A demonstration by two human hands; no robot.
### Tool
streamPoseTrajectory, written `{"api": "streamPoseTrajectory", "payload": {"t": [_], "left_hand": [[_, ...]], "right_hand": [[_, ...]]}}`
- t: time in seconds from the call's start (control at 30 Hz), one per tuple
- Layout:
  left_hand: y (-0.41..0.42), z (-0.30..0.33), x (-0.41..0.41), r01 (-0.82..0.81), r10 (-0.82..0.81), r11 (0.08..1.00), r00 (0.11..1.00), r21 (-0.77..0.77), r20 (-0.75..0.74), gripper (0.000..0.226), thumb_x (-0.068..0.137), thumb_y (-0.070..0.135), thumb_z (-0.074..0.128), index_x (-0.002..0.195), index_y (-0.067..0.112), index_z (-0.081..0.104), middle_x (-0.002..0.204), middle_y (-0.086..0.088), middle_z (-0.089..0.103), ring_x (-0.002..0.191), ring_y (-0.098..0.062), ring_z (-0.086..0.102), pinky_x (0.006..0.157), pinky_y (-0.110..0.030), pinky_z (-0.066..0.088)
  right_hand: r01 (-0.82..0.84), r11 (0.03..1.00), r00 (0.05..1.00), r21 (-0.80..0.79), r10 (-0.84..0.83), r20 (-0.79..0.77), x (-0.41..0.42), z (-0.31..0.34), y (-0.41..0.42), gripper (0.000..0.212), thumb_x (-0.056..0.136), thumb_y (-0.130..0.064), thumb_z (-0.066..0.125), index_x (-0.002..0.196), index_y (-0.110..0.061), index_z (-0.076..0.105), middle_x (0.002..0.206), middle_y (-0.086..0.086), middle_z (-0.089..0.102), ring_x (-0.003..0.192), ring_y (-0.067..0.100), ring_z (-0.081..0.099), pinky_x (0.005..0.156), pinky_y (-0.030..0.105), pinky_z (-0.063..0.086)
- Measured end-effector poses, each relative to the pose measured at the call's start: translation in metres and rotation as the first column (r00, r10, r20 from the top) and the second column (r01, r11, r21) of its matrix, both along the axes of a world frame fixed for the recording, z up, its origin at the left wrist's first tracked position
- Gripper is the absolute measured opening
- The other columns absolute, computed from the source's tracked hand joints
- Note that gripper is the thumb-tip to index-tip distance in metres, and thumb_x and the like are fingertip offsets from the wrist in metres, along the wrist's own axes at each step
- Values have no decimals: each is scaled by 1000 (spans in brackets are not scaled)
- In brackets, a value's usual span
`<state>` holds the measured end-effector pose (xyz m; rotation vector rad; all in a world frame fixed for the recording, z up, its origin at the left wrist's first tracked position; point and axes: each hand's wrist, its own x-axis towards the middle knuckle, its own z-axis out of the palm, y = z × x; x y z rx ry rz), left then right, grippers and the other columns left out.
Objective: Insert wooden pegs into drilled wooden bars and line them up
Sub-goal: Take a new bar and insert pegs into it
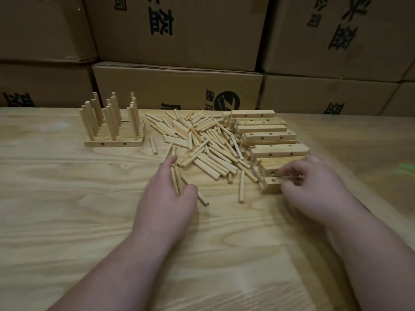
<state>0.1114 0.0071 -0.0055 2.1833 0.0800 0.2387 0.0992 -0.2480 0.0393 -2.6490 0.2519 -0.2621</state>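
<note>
A loose pile of wooden pegs (pixel 202 142) lies in the middle of the table. To its right is a heap of drilled wooden bars (pixel 269 136). My right hand (pixel 314 189) pinches the nearest drilled bar (pixel 270 186) at the front of that heap, fingers on top and thumb at its near side. My left hand (pixel 166 198) rests over a few stray pegs (pixel 176 179) at the pile's near edge, index finger and thumb spread with the pegs lying between them. At the back left, several bars with upright pegs (pixel 112 124) stand side by side in a row.
Stacked cardboard boxes (pixel 177 86) form a wall right behind the light wooden table (pixel 67 209). Single pegs (pixel 241 187) lie scattered in front of the pile. A green mark (pixel 406 168) shows at the table's right edge.
</note>
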Motion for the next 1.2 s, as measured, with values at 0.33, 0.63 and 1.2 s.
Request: {"api": "streamPoseTrajectory", "payload": {"t": [0.33, 0.63, 1.2], "left_hand": [[-2, -4, 3, 153, -151, 971, 988, -183, 26, 56, 72, 35, 48, 126, 52, 51, 116, 39, 55, 122, 5, 56, 88, -11, 40], [-6, -6, 1, 230, -219, 968, 970, -99, 105, 56, 75, 48, 64, 131, 47, 60, 128, 22, 64, 118, 4, 58, 103, -24, 47], [3, 1, 9, 15, 139, 660, 980, -751, 141, 15, 100, 22, 62, 113, 21, 69, 98, 3, 79, 86, -15, 76, 65, -18, 55]], "right_hand": [[-61, 962, 998, -268, 61, -7, 5, 0, 8, 19, 93, -39, 63, 111, -46, 60, 112, -16, 45, 119, 14, 36, 99, 40, 25], [-394, 871, 719, -294, 491, 492, 8, -17, 67, 24, 92, -22, 64, 116, -24, 66, 110, -9, 62, 106, 17, 52, 93, 38, 33], [-489, 868, 678, -83, 439, 589, 19, -35, 82, 37, 94, -21, 59, 128, -6, 65, 120, 2, 66, 108, 16, 61, 95, 36, 50]]}}
